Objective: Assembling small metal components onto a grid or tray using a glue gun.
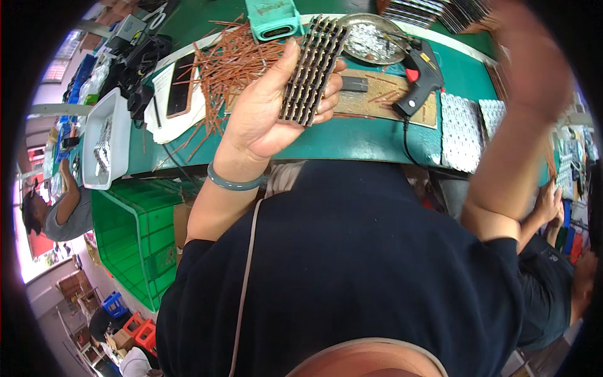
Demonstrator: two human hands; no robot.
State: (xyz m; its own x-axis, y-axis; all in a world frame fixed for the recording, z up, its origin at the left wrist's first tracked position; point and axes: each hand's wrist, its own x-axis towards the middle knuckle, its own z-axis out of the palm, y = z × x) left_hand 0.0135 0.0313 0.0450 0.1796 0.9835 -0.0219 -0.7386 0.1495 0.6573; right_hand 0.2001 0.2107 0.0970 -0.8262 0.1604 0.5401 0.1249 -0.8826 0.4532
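holding a ridged panel [314, 72] in a curled left hand [266, 107]; probably light, stiff, best gripped by both long edges; cannot tell state of blurred right hand [531, 53].

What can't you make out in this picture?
All in the head view:
Right hand: blurred near the top edge; its fingers and anything held can't be told.
Left hand: palm partly hidden behind the dark strips.
Silvery bits in the bowl: too small to identify.
Stack: cut off by the top edge.

Strips [312, 72]: glossy, mtl-like; tray [94, 179]: smooth plstc.
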